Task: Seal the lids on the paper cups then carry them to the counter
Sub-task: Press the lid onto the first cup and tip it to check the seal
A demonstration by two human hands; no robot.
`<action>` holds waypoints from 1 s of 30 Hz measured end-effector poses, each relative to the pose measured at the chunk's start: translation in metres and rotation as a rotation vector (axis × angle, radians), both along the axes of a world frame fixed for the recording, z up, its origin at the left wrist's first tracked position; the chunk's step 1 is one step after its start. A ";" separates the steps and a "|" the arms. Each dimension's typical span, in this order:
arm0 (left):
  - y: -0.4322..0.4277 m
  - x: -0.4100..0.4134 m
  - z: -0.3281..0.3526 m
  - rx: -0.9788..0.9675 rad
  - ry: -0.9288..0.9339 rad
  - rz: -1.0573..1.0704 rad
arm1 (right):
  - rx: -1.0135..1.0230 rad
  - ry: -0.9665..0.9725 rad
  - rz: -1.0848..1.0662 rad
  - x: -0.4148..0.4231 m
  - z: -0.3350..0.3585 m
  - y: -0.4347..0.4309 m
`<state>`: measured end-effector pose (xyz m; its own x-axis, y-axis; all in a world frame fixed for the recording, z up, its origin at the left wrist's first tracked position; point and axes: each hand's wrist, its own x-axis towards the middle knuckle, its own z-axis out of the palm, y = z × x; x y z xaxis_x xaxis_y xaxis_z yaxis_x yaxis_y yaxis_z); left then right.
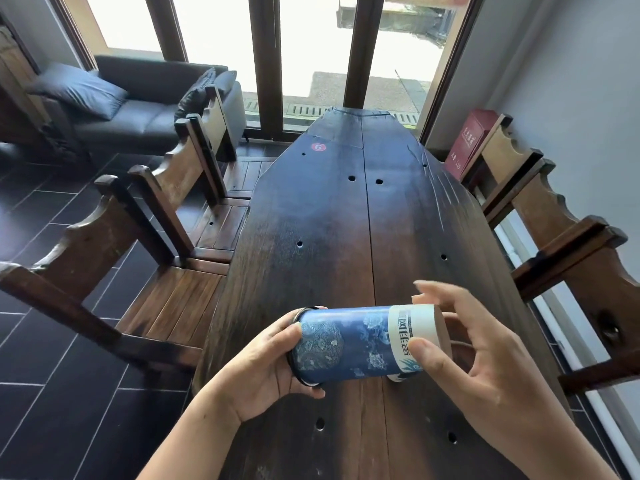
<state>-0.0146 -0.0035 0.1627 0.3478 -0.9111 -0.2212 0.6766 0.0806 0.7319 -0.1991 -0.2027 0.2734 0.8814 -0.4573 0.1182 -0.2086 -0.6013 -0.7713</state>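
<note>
Low centre of the frame: paper cup [360,341] on its side in the air just above the dark wooden table [346,220], not resting on it. Long axis running left to right across the frame, nearly level. Black lid [302,310] rim at the left end, white printed band and pale flat base at the right end. Left hand [263,368] wrapped round the lid end, thumb over the top, fingers curled beneath, a firm clamp on the rim. Right hand [485,358] at the base end, thumb laid on the white band, other fingers fanned apart and blurred past the end; cannot tell whether closing on the cup or coming off it. Lid side therefore nearer the left hand, base nearer the right. Judged: sealing step in hand, likely a squeeze along the axis, palm against the lid and base braced from the opposite end. Risk: crushing the paper wall if pressed from the sides rather than end-on. Only one cup seen. No counter in view; wooden chairs [145,216] along the left side.
</note>
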 end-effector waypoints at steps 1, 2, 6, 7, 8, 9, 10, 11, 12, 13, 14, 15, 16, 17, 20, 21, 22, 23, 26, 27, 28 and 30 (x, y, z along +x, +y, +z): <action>-0.001 0.000 0.000 -0.005 -0.014 0.016 | 0.015 -0.010 -0.016 0.000 -0.001 -0.001; -0.002 0.000 0.000 -0.013 -0.023 0.032 | 0.038 -0.021 -0.031 0.000 -0.002 -0.001; -0.004 -0.002 0.000 -0.073 -0.025 0.081 | 0.116 -0.046 -0.075 0.000 -0.004 -0.002; -0.004 -0.002 0.001 -0.079 -0.035 0.091 | 0.129 -0.048 -0.082 0.001 -0.004 -0.002; -0.004 -0.002 0.001 -0.081 -0.049 0.102 | 0.138 -0.049 -0.088 0.001 -0.004 -0.002; -0.004 -0.003 0.000 -0.086 -0.060 0.112 | 0.147 -0.049 -0.094 0.001 -0.005 -0.002; -0.004 -0.003 0.000 -0.099 -0.063 0.117 | 0.161 -0.048 -0.103 0.001 -0.005 -0.002; -0.004 -0.003 0.000 -0.119 -0.059 0.119 | 0.177 -0.045 -0.112 0.001 -0.007 -0.003; -0.004 -0.004 0.000 -0.142 -0.055 0.122 | 0.189 -0.040 -0.119 0.002 -0.008 -0.005; -0.005 -0.004 0.000 -0.165 -0.054 0.126 | 0.200 -0.032 -0.124 0.001 -0.010 -0.006; -0.005 -0.005 -0.001 -0.186 -0.056 0.131 | 0.215 -0.025 -0.123 0.001 -0.011 -0.007; -0.006 -0.005 -0.001 -0.203 -0.061 0.136 | 0.234 -0.022 -0.120 0.001 -0.012 -0.009; -0.006 -0.005 -0.002 -0.213 -0.068 0.141 | 0.252 -0.019 -0.116 0.001 -0.013 -0.010; -0.006 -0.005 -0.003 -0.218 -0.079 0.144 | 0.264 -0.017 -0.111 0.000 -0.014 -0.011; -0.005 -0.004 -0.004 -0.218 -0.090 0.136 | 0.268 -0.009 -0.099 -0.001 -0.016 -0.013; -0.005 -0.004 -0.004 -0.217 -0.083 0.129 | 0.264 -0.009 -0.099 -0.001 -0.016 -0.012; -0.004 -0.004 -0.004 -0.215 -0.078 0.121 | 0.260 -0.012 -0.102 -0.001 -0.016 -0.012; -0.004 -0.003 -0.005 -0.212 -0.072 0.112 | 0.258 -0.017 -0.105 0.000 -0.016 -0.012; -0.001 -0.001 -0.003 -0.189 -0.023 0.066 | 0.254 -0.034 -0.082 0.000 -0.013 -0.013; 0.000 0.001 -0.001 -0.158 -0.015 0.053 | 0.247 -0.037 -0.057 0.000 -0.011 -0.012; 0.000 0.002 0.001 -0.116 -0.012 0.041 | 0.232 -0.035 -0.030 -0.001 -0.010 -0.012; -0.001 0.002 0.006 -0.019 0.002 0.033 | 0.186 -0.016 0.010 -0.002 -0.009 -0.010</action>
<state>-0.0128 -0.0043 0.1684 0.3775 -0.9032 -0.2044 0.6749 0.1172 0.7285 -0.2011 -0.2131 0.2645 0.8846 -0.4640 0.0466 -0.1901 -0.4499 -0.8726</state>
